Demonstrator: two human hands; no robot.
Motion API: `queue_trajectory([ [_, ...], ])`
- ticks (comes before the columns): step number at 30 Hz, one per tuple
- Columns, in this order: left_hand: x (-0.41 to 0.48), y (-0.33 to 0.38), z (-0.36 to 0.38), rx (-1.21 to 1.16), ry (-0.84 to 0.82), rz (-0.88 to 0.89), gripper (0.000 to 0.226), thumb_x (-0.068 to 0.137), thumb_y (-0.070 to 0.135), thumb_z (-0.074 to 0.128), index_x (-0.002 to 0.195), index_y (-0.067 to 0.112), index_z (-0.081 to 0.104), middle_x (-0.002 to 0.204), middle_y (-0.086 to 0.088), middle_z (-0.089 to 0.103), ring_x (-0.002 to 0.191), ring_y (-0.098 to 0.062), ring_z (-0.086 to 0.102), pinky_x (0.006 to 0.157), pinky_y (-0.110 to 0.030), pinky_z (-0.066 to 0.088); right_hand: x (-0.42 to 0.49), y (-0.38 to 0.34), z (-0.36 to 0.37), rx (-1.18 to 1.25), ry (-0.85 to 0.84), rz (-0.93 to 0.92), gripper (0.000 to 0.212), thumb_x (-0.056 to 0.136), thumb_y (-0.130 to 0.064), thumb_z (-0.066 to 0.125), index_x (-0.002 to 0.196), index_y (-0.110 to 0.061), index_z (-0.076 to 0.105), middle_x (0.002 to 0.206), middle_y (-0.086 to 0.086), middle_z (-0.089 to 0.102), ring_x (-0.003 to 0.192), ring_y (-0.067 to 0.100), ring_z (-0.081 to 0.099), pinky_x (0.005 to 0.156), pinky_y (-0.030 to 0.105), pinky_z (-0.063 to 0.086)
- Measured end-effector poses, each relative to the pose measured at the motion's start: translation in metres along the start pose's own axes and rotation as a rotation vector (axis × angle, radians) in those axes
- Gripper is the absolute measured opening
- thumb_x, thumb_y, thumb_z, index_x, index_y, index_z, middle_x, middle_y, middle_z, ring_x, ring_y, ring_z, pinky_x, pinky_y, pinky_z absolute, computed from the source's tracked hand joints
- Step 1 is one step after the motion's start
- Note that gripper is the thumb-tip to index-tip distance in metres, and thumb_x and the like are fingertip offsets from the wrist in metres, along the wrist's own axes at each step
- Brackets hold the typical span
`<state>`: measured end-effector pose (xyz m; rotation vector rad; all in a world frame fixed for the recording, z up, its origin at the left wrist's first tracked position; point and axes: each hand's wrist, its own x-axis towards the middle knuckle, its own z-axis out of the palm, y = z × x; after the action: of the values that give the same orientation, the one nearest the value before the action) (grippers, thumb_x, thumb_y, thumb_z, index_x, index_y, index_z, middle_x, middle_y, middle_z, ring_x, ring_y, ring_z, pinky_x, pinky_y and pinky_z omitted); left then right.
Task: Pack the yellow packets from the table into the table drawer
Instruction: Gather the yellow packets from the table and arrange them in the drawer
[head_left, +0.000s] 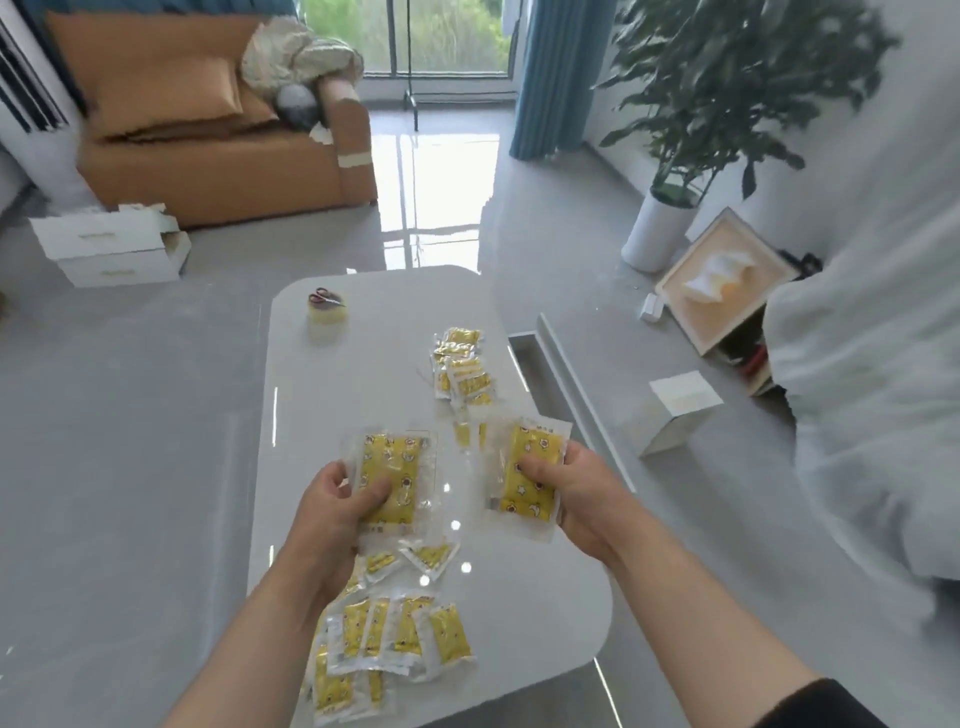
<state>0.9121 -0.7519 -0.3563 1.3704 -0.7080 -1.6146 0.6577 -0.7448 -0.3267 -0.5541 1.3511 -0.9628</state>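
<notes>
My left hand (337, 512) grips a small stack of yellow packets (392, 467) in clear wrappers, held above the middle of the white table (374, 374). My right hand (566, 488) grips another stack of yellow packets (530, 467), thumb on top. Several more yellow packets (400, 634) lie scattered on the table's near end, below my left forearm. A further pile of packets (462, 369) lies toward the far right edge. The open table drawer (535, 364) sticks out on the table's right side, its inside mostly hidden.
A roll of tape with scissors on top (326, 310) stands at the table's far end. On the floor, a white box (670, 415) sits right of the drawer, white drawer units (111, 249) lie far left, and a potted plant (660, 228) and framed picture (722, 280) stand far right.
</notes>
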Motion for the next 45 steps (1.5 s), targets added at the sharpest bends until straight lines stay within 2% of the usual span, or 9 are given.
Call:
queue_trajectory([
  [6, -0.060, -0.016, 0.100, 0.082, -0.099, 0.018, 0.026, 0.088, -0.002, 0.063, 0.112, 0.001, 0.058, 0.087, -0.012, 0.072, 0.071, -0.027, 0.070, 0.063, -0.039, 0.055, -0.078, -0.023, -0.109, -0.023, 0.081, -0.043, 0.022, 0.092, 0.004, 0.062, 0.114, -0.002, 0.066, 0.099, 0.016, 0.076, 0.085, 0.033, 0.074, 0.069, 0.044, 0.061],
  [12, -0.129, -0.050, 0.223, 0.071, -0.226, 0.023, 0.023, 0.093, -0.001, 0.055, 0.115, 0.006, 0.060, 0.091, -0.011, 0.074, 0.078, -0.028, 0.072, 0.062, -0.038, 0.056, -0.164, -0.032, -0.247, -0.044, 0.168, -0.133, 0.023, 0.091, -0.003, 0.067, 0.114, -0.006, 0.067, 0.102, 0.014, 0.077, 0.095, 0.035, 0.074, 0.091, 0.055, 0.057],
  [21, -0.172, -0.085, 0.367, -0.015, -0.306, -0.049, 0.025, 0.095, 0.005, 0.053, 0.119, 0.007, 0.061, 0.094, -0.012, 0.074, 0.081, -0.030, 0.071, 0.062, -0.037, 0.056, -0.229, -0.057, -0.384, 0.030, 0.291, -0.181, 0.018, 0.098, -0.001, 0.055, 0.112, -0.007, 0.064, 0.098, 0.016, 0.075, 0.076, 0.029, 0.074, 0.063, 0.039, 0.060],
  [25, -0.161, -0.091, 0.416, -0.014, -0.323, -0.063, 0.025, 0.095, 0.007, 0.055, 0.119, 0.004, 0.060, 0.092, -0.014, 0.074, 0.076, -0.030, 0.073, 0.056, -0.037, 0.057, -0.222, -0.076, -0.425, 0.042, 0.301, -0.188, 0.017, 0.096, 0.001, 0.057, 0.109, -0.005, 0.066, 0.093, 0.016, 0.076, 0.072, 0.027, 0.075, 0.057, 0.036, 0.059],
  [29, -0.135, -0.098, 0.466, -0.024, -0.323, -0.042, 0.026, 0.096, 0.005, 0.054, 0.121, 0.001, 0.060, 0.093, -0.014, 0.074, 0.079, -0.029, 0.072, 0.067, -0.038, 0.057, -0.195, -0.100, -0.459, 0.037, 0.304, -0.199, 0.018, 0.094, 0.000, 0.061, 0.111, -0.004, 0.067, 0.101, 0.018, 0.076, 0.084, 0.032, 0.075, 0.071, 0.045, 0.062],
  [32, -0.102, -0.098, 0.518, -0.052, -0.320, -0.028, 0.022, 0.096, 0.004, 0.052, 0.117, 0.000, 0.060, 0.092, -0.014, 0.074, 0.073, -0.026, 0.073, 0.059, -0.033, 0.058, -0.154, -0.131, -0.496, 0.034, 0.306, -0.213, 0.022, 0.092, -0.003, 0.065, 0.113, -0.005, 0.066, 0.104, 0.017, 0.076, 0.095, 0.037, 0.073, 0.085, 0.053, 0.059],
  [35, -0.080, -0.093, 0.551, -0.083, -0.313, -0.031, 0.017, 0.096, 0.005, 0.052, 0.111, 0.002, 0.061, 0.083, -0.011, 0.075, 0.067, -0.023, 0.073, 0.052, -0.029, 0.057, -0.128, -0.156, -0.517, 0.039, 0.272, -0.217, 0.022, 0.092, -0.006, 0.067, 0.114, -0.005, 0.066, 0.104, 0.015, 0.077, 0.093, 0.034, 0.074, 0.078, 0.047, 0.062],
  [39, -0.042, -0.072, 0.601, -0.075, -0.306, -0.021, 0.021, 0.096, 0.006, 0.052, 0.115, 0.005, 0.062, 0.090, -0.010, 0.075, 0.073, -0.023, 0.073, 0.061, -0.031, 0.056, -0.085, -0.205, -0.551, 0.041, 0.236, -0.225, 0.022, 0.092, -0.009, 0.068, 0.113, -0.006, 0.066, 0.102, 0.012, 0.077, 0.086, 0.028, 0.076, 0.069, 0.039, 0.061],
  [45, 0.008, -0.040, 0.654, -0.087, -0.257, 0.014, 0.028, 0.095, 0.008, 0.055, 0.122, 0.005, 0.061, 0.103, -0.013, 0.073, 0.083, -0.025, 0.072, 0.072, -0.036, 0.053, -0.023, -0.270, -0.581, 0.005, 0.174, -0.233, 0.023, 0.092, -0.011, 0.068, 0.115, -0.011, 0.067, 0.103, 0.010, 0.078, 0.090, 0.030, 0.075, 0.080, 0.045, 0.060],
])
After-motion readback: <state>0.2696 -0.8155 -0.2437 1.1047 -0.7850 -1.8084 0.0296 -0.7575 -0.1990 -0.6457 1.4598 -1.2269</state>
